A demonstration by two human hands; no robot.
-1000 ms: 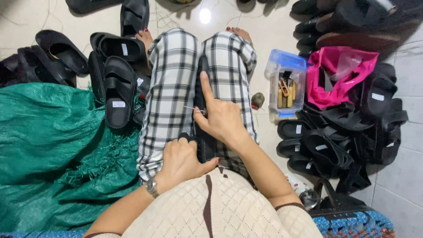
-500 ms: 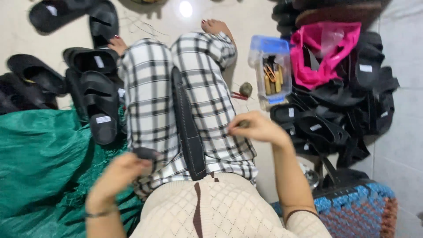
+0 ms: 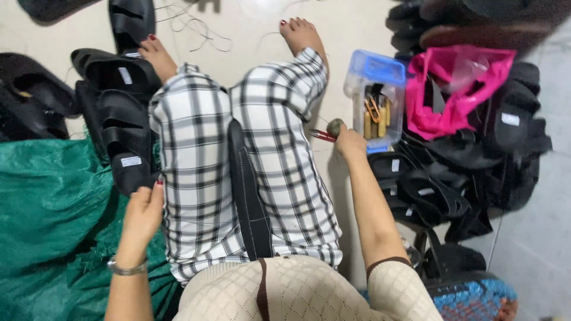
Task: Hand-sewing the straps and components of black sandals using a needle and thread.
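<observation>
Right hand [image 3: 350, 142] fingers closed on red-handled tool [image 3: 322, 135], pointing left toward the checked trousers [image 3: 196, 172]; left hand [image 3: 143, 214] fingers open beside them.

right hand [image 3: 350, 142] grips red-handled tool [image 3: 324, 135] | left hand [image 3: 143, 214] beside black sandal [image 3: 128, 156] | strap [image 3: 247, 190] between knees

— How many hands show, and what lies between them?
— Two: the left hand [image 3: 141, 217] and the right hand [image 3: 350, 142]. Between them, one black sandal [image 3: 247, 190] rests on the lap.

— By the right hand?
— One clear plastic box [image 3: 376, 95], one pink bag [image 3: 455, 89] beyond it.

— By the left hand?
— One green sack [image 3: 53, 220], and about three black sandals [image 3: 122, 128] stacked just above it; the pile past the right hand can't be counted.
</observation>
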